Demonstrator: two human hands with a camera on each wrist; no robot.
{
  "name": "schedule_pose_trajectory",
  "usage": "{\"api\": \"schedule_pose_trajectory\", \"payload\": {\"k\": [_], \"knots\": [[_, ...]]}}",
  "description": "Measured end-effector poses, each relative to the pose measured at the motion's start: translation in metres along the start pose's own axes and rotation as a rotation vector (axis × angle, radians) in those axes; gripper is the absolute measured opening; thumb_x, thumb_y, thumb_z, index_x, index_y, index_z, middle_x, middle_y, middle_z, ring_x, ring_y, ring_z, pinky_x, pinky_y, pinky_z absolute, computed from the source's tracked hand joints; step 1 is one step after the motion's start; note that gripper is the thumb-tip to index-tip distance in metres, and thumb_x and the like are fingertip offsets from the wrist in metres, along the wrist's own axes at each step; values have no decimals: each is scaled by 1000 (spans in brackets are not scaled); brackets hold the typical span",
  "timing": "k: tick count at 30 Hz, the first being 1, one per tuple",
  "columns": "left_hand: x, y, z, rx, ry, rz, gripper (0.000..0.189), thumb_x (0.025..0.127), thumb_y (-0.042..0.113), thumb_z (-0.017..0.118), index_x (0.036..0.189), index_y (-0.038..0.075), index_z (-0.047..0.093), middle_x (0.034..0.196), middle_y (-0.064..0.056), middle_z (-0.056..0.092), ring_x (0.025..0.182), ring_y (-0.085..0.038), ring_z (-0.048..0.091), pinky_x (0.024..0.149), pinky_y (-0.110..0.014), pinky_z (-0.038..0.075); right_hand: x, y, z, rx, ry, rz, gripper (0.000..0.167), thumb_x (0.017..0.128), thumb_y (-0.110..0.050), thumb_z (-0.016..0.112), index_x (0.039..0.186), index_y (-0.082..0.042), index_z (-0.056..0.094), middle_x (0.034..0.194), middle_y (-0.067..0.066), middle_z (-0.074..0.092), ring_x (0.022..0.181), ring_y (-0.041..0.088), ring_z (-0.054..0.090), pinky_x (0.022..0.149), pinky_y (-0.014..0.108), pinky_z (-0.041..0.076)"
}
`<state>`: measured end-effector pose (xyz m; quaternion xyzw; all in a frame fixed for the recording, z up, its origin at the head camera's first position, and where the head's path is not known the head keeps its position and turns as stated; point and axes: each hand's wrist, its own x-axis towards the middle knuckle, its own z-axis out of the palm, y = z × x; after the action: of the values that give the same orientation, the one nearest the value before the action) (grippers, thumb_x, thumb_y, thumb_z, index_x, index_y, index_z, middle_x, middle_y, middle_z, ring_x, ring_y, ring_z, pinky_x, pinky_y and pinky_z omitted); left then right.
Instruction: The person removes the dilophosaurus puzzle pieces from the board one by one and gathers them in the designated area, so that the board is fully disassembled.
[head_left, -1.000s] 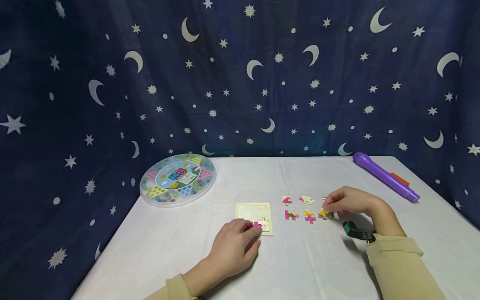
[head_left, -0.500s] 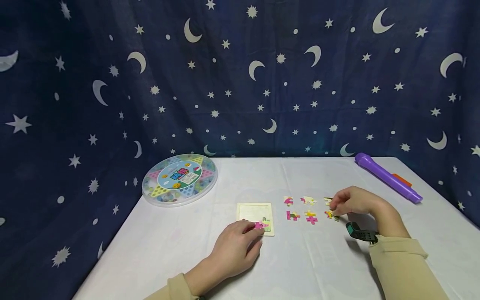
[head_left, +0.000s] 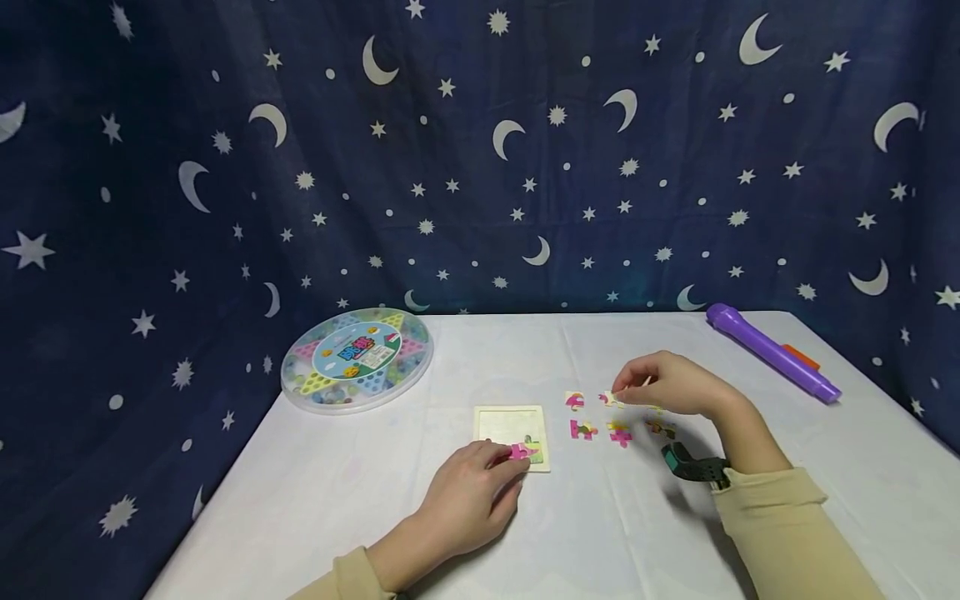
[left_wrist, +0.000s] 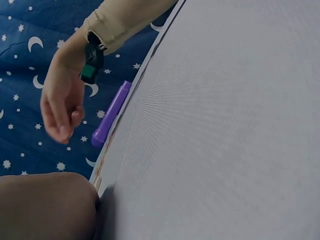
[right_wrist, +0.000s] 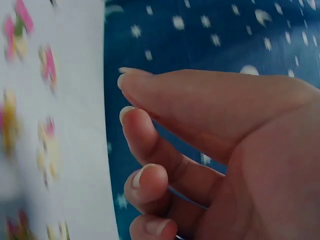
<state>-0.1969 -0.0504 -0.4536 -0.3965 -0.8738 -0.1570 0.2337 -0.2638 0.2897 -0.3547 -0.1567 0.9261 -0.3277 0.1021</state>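
Observation:
My left hand (head_left: 472, 500) rests at the lower left of a small cream puzzle tray (head_left: 504, 423), its fingers touching the tray and the pieces there. Pink and green jigsaw pieces (head_left: 529, 452) lie in the tray's lower part; my fingers hide some of it. My right hand (head_left: 675, 387) hovers over two rows of loose jigsaw pieces (head_left: 581, 430) on the right, nearest a white and pink piece (head_left: 608, 399). In the right wrist view, the thumb and loosely bent fingers (right_wrist: 137, 127) hold nothing. The left wrist view shows mostly cloth and part of my left hand (left_wrist: 47, 205).
A round clear-lidded board game (head_left: 356, 360) with coloured marbles lies at the back left. At the back right lies a purple microphone-shaped toy (head_left: 772, 352), an orange piece beside it. White cloth (head_left: 360, 483) covers the table, and a starry blue curtain (head_left: 450, 150) hangs behind.
The right hand has left the yellow piece at the lower right of the loose pieces, lifted, and moved left over the upper row. The left hand has stayed at the tray.

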Motion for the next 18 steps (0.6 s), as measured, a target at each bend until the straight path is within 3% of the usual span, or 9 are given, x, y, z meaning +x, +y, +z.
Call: {"api": "schedule_pose_trajectory", "payload": {"k": [3,8,12,15,18], "knots": [[0,0,0,4,11,13,26,94,26,69,118,21,77,113,-3,70,105,-20,65,103,-40,49,10,-17,18,-43,-20,-46,15,96,-26,72,103,-13,77,95,0,70,84,21,57,73,37,51],[0,-2,0,9,25,24,26,94,26,70,118,22,77,113,-2,69,104,-19,64,94,-38,52,25,-41,54,-78,-59,-136,16,94,-24,74,108,-17,77,90,-4,69,72,17,58,60,34,51],[1,-3,0,6,16,21,25,94,27,70,117,22,78,113,-2,69,104,-18,64,92,-37,53,31,-50,76,-92,-73,-203,22,92,-22,77,113,-20,77,96,-8,67,76,15,59,64,33,51],[2,-3,-3,-18,31,-9,21,92,27,72,112,22,79,111,-2,69,104,-18,64,90,-37,54,34,-50,87,-102,-93,-242,23,90,-22,80,113,-22,78,92,-11,66,79,14,58,68,32,50],[2,-9,-9,-28,71,-79,20,89,26,74,107,19,79,108,0,69,102,-18,64,84,-37,56,38,-49,95,-114,-98,-280,22,87,-24,83,109,-24,79,86,-13,64,78,12,56,69,31,49]]}}
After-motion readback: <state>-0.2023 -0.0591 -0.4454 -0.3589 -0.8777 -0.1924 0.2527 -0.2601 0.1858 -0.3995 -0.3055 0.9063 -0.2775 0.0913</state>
